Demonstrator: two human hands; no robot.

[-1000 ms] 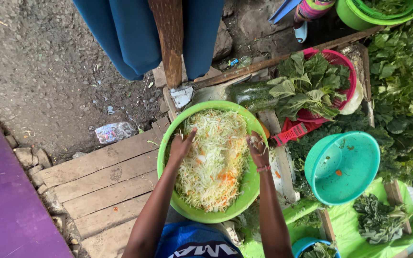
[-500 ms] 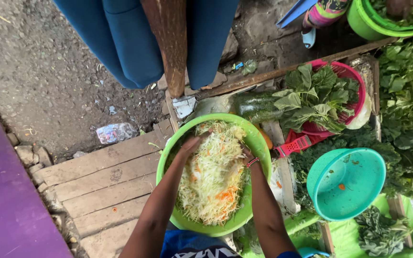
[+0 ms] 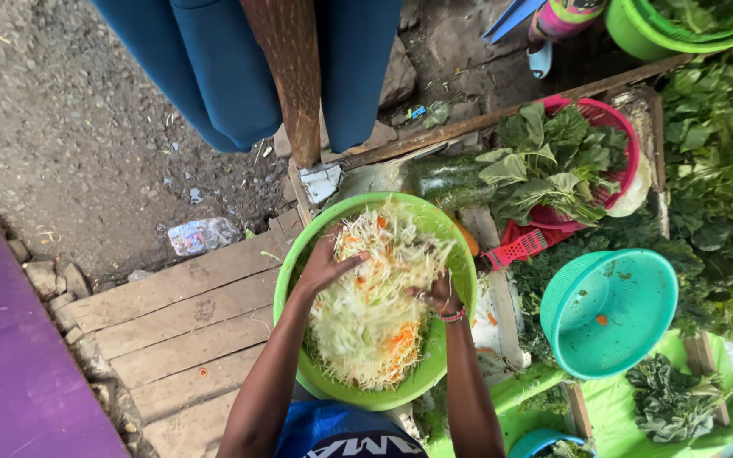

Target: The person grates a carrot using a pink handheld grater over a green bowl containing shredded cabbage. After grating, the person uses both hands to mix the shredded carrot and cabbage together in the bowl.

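The left hand (image 3: pixel 326 265) lies on the upper left part of the shredded cabbage (image 3: pixel 375 305), fingers loosely spread and curled into the strands rather than closed round anything. The right hand (image 3: pixel 441 297) is sunk into the right side of the heap, fingers bent and partly buried; whether they grip a bunch or only press in cannot be told. A banded bracelet sits at that wrist.

Half a second ago both hands lay higher and farther apart, near the bowl's upper rim; now they have drawn inward and down onto the middle of the heap. That reads as tossing or mixing by hand going on, judged only from the shift.

The shredded cabbage, flecked with orange carrot, fills the green bowl (image 3: pixel 460 263) at the middle of the frame. The heap is elongated, its long axis running from the upper rim down toward the person, tilted a little to the right at the bottom.

Outward, the bowl rests beside wooden planks (image 3: pixel 180 322) at lower left. To its right sits a teal colander (image 3: pixel 608 314), and a pink basket (image 3: pixel 617 127) of leafy greens lies at upper right.
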